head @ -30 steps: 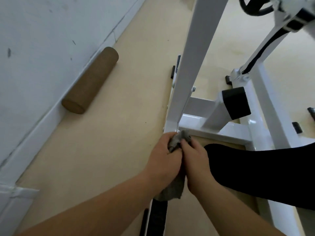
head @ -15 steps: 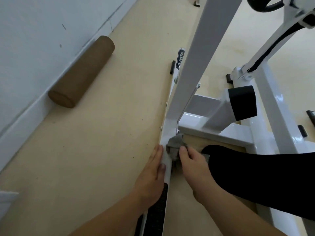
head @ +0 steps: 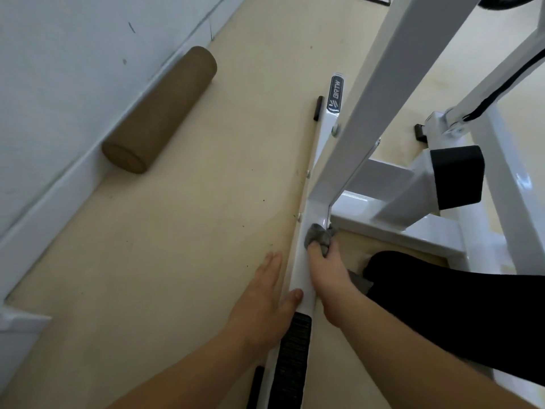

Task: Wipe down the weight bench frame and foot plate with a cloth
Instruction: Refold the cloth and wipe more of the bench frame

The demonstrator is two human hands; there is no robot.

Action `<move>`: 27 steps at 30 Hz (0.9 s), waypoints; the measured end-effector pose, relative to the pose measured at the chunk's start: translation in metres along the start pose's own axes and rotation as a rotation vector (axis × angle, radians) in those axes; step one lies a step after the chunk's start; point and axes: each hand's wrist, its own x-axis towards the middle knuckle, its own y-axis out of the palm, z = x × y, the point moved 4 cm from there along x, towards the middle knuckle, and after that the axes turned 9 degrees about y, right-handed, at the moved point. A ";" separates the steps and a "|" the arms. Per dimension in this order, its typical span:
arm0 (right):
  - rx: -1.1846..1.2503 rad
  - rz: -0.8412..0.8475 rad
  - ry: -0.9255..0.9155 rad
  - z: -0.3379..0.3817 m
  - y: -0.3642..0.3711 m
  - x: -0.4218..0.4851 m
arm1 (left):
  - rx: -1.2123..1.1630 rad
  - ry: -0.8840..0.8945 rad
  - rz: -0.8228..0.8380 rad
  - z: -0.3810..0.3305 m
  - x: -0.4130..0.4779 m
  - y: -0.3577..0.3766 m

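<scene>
Grey cloth, just one, sits bunched in the right hand's curled fingers on the frame. Left hand lies flat, fingers straight, thumb touching the frame. One roller nearby.

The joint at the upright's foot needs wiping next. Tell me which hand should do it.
Right. The right hand grips the cloth, pressed on the rail right at the foot of the upright. The left hand lies flat beside the rail and holds nothing.

Right hand presses grey cloth on white frame rail; left hand flat beside rail, thumb touching
</scene>
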 end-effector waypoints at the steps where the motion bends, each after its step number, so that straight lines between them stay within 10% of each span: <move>1: -0.007 -0.017 -0.047 -0.010 0.002 -0.012 | 0.024 -0.009 -0.026 0.004 -0.004 -0.005; 17: -0.220 -0.219 -0.120 0.002 0.025 -0.022 | -0.071 -0.100 -0.065 0.037 -0.059 -0.011; 27: -0.328 -0.040 -0.087 -0.018 0.010 -0.028 | -0.097 -0.138 -0.014 0.047 -0.089 -0.008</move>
